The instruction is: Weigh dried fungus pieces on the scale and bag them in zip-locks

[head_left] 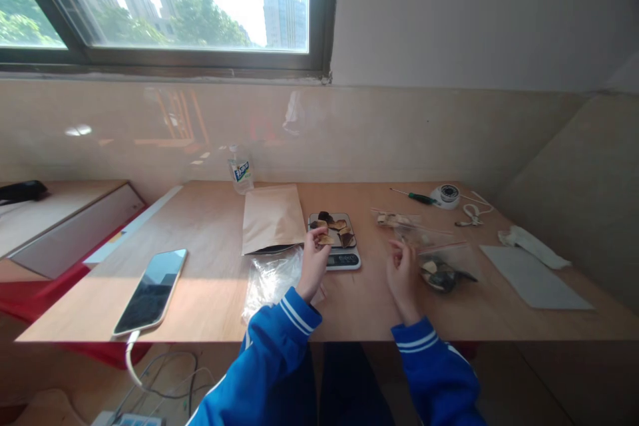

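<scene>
On the wood-toned bench (214, 229) below a window (200, 6), with the left hand (313, 259) at dried brown pieces (345, 237) atop a digital scale (351, 262) and the right hand (402, 271) half curled beside clear plastic bags (462, 256), hard to tell whether grasping anything with either

Beyond your left hand (314, 258), you have a dark-framed window (322, 13) full of bright daylight, with trees (204, 16) and high-rises (285, 16) outside. Past your right hand (403, 273), a plain grey wall (464, 20) rises above a glossy beige lower wall (399, 136). Under both hands spreads your wooden table (210, 226), sunlit toward the left; well left of them stands another table (74, 203). The floor (544, 386) below your right is dim.
</scene>
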Demonstrator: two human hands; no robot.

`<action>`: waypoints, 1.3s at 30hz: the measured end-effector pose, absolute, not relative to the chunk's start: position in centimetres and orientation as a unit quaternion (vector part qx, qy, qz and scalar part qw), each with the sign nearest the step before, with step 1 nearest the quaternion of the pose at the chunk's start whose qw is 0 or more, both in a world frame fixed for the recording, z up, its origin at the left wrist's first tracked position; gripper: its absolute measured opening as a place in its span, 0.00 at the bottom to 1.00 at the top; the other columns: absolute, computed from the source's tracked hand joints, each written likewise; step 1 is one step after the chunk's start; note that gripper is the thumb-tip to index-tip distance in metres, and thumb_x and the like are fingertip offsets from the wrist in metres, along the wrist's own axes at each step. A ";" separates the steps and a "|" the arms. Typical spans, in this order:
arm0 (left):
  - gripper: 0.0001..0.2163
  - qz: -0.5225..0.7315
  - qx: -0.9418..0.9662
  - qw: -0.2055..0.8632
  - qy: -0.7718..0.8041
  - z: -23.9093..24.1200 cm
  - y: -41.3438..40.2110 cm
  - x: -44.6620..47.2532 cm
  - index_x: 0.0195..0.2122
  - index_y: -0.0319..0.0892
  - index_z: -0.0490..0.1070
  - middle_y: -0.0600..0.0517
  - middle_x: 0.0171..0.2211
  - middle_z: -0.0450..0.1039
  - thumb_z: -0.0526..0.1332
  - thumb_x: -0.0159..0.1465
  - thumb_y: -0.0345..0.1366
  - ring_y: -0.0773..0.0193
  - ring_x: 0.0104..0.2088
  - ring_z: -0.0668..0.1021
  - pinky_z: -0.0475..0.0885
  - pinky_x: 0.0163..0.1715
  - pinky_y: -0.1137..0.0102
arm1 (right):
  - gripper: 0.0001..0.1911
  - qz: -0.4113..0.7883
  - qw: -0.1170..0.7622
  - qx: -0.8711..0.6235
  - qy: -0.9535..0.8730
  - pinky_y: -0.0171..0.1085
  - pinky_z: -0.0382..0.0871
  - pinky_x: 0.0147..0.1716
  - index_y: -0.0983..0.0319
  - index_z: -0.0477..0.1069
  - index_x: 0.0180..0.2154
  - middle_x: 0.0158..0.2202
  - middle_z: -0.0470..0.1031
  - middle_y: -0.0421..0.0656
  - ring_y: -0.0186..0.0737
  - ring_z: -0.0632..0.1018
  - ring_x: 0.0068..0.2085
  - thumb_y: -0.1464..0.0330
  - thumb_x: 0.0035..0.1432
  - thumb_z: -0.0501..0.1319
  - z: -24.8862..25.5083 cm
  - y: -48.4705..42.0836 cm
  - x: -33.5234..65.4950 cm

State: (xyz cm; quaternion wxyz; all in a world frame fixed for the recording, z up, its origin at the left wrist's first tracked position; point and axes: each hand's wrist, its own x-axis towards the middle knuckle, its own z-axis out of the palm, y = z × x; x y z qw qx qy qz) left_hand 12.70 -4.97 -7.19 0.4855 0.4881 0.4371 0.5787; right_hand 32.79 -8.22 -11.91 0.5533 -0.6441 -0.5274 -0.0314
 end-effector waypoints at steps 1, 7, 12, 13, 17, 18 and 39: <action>0.18 0.577 0.518 0.458 0.435 -7.2 -4.5 13.3 0.45 0.40 0.66 0.46 0.46 0.68 0.56 0.51 0.25 0.60 0.48 0.72 0.65 0.50 0.62 | 0.13 -0.031 0.552 -0.644 -0.529 0.46 0.66 0.40 0.62 0.67 0.40 0.38 0.68 0.48 0.43 0.69 0.36 0.71 0.53 0.49 -11.9 -8.2 32.8; 0.18 0.552 0.629 0.324 0.441 -5.6 -4.1 13.5 0.45 0.40 0.66 0.44 0.51 0.63 0.55 0.52 0.24 0.55 0.59 0.63 0.54 0.60 0.56 | 0.13 -0.031 0.556 -0.646 -0.523 0.44 0.67 0.38 0.62 0.69 0.39 0.36 0.68 0.48 0.44 0.70 0.37 0.72 0.53 0.49 -11.8 -8.5 32.8; 0.10 0.534 0.646 0.267 0.475 -5.2 -7.8 9.0 0.40 0.43 0.68 0.47 0.47 0.67 0.51 0.60 0.29 0.59 0.52 0.68 0.63 0.52 0.61 | 0.13 -0.039 0.528 -0.645 -0.551 0.46 0.66 0.42 0.62 0.70 0.37 0.36 0.67 0.48 0.45 0.70 0.40 0.72 0.54 0.49 -11.6 -8.6 32.6; 0.09 0.518 0.646 0.257 0.499 -5.6 -8.4 8.0 0.38 0.42 0.68 0.48 0.43 0.68 0.50 0.60 0.29 0.60 0.48 0.71 0.65 0.49 0.62 | 0.13 -0.038 0.523 -0.645 -0.556 0.46 0.65 0.42 0.62 0.71 0.36 0.36 0.67 0.48 0.46 0.70 0.40 0.72 0.55 0.49 -11.6 -8.6 32.5; 0.08 0.424 0.655 0.262 0.568 -8.2 -9.5 4.7 0.33 0.42 0.67 0.52 0.32 0.69 0.49 0.61 0.31 0.62 0.35 0.73 0.69 0.39 0.65 | 0.12 -0.031 0.511 -0.646 -0.566 0.46 0.65 0.43 0.62 0.71 0.34 0.36 0.67 0.47 0.46 0.70 0.40 0.72 0.56 0.49 -11.6 -8.7 32.5; 0.08 0.401 0.674 0.259 0.563 -8.9 -9.5 4.2 0.33 0.42 0.67 0.52 0.32 0.69 0.49 0.61 0.32 0.62 0.34 0.73 0.69 0.38 0.65 | 0.12 -0.028 0.509 -0.645 -0.569 0.46 0.65 0.43 0.62 0.71 0.33 0.35 0.67 0.47 0.46 0.70 0.40 0.72 0.56 0.49 -11.6 -8.8 32.5; 0.19 0.371 0.722 0.054 0.582 -9.4 -9.1 3.5 0.54 0.42 0.63 0.42 0.56 0.61 0.51 0.61 0.32 0.53 0.52 0.69 0.66 0.49 0.58 | 0.14 -0.013 0.465 -0.618 -0.634 0.45 0.65 0.43 0.62 0.72 0.37 0.35 0.70 0.47 0.45 0.71 0.40 0.74 0.56 0.49 -11.8 -8.7 32.1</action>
